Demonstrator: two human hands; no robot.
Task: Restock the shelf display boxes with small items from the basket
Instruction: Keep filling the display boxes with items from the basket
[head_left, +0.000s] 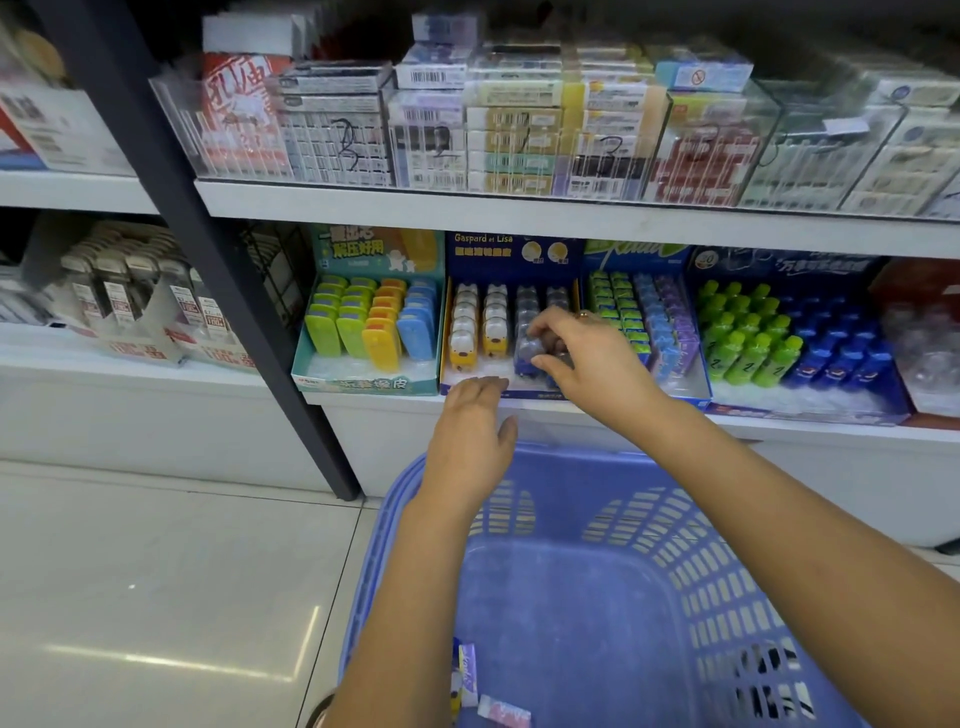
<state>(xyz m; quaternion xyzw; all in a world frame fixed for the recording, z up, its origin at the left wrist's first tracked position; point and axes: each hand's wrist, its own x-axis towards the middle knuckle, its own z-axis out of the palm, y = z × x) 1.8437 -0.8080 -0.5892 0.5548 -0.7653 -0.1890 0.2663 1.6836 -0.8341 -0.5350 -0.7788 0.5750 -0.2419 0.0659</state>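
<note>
A blue display box (511, 257) marked "Gaspard et Lisa" stands on the lower shelf, holding rows of small yellow and blue animal-shaped items. My right hand (587, 358) reaches into it and pinches a small blue item (530, 353) at the front of the third row. With straight fingers, my left hand (475, 421) touches the box's front edge. Below my arms sits a blue plastic basket (701, 571). Two or three small packets (488, 696) lie in its near left corner.
A teal box of colourful erasers (369, 332) stands left of the blue box. Boxes of green and blue items (789, 343) fill the shelf to the right. Clear bins of packets (467, 135) line the upper shelf. A dark post (208, 260) crosses diagonally at left.
</note>
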